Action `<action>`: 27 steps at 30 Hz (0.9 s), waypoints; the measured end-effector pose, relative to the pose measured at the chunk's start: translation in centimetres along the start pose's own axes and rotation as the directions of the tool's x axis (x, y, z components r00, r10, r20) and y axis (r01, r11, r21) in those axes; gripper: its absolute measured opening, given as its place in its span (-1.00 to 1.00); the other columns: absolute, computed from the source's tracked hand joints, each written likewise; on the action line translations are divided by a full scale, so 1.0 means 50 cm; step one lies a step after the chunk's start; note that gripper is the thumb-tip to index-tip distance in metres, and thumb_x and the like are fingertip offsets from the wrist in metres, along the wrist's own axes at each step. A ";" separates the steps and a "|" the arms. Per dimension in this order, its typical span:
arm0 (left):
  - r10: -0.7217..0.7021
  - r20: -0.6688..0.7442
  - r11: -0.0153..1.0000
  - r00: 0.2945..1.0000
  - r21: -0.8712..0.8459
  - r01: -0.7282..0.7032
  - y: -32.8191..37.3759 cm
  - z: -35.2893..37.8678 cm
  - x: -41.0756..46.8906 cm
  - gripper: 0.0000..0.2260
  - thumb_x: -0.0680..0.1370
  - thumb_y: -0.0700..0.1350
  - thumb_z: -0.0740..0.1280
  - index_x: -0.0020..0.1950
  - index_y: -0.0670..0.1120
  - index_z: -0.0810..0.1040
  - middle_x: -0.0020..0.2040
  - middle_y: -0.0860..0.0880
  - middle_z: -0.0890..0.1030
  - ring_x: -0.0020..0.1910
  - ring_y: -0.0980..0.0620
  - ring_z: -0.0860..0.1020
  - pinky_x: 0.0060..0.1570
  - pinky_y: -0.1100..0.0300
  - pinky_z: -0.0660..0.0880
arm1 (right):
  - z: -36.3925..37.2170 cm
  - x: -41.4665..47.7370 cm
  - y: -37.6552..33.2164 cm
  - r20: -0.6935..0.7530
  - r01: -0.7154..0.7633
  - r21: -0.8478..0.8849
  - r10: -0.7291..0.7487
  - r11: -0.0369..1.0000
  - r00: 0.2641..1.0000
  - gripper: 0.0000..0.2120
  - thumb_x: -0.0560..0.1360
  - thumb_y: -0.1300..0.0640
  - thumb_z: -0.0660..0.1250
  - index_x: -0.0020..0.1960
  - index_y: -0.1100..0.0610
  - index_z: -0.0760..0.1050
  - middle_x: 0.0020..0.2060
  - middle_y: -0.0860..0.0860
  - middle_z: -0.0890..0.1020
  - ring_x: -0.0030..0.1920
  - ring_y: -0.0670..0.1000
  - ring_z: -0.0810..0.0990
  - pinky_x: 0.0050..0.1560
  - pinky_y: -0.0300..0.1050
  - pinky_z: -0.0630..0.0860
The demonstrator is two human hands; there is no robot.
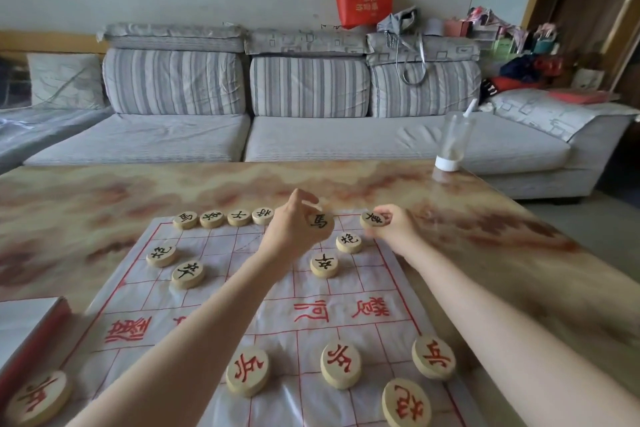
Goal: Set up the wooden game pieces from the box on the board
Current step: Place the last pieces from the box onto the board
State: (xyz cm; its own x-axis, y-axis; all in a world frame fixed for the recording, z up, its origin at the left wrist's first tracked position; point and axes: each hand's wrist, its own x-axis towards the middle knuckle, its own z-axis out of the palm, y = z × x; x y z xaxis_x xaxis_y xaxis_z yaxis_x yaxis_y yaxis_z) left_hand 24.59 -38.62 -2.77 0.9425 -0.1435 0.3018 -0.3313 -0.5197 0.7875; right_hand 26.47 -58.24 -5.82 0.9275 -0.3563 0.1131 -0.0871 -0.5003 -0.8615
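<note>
A grey sofa [311, 135] fills the upper half of the frame. Below it, a marbled table [104, 191] carries a white board [214, 246] with red lines, running from the centre to the bottom. A box [20, 329] sits at the left edge. In mid-frame, at the board's far edge, the left hand [294, 229] curls round a black-marked piece [320, 221] on its right side. Just to the right, the right hand [394, 224] pinches a second piece [372, 219] at its fingertips, at the board's upper right corner. Red-marked pieces [341, 364] lie along the bottom.
</note>
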 end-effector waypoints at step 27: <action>0.046 0.204 0.793 0.978 0.588 -0.160 -0.080 0.160 0.229 -0.55 0.49 0.18 0.23 0.33 0.03 0.37 0.15 0.00 0.59 0.26 -0.05 0.38 0.19 0.04 0.13 | 0.063 0.140 0.047 -0.011 0.025 -0.139 -0.027 0.990 1.000 -0.49 0.33 0.11 0.50 0.25 0.17 0.49 0.21 0.14 0.55 0.27 0.12 0.46 0.30 -0.05 0.37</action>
State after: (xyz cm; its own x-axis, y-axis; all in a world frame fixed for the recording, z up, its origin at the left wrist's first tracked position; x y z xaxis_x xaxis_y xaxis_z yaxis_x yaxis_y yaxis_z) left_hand 37.09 -44.94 -6.77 0.9155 -0.3358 0.2214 -0.3873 -0.8844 0.2604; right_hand 33.88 -59.44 -8.63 0.9256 -0.3510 0.1417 -0.1134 -0.6142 -0.7810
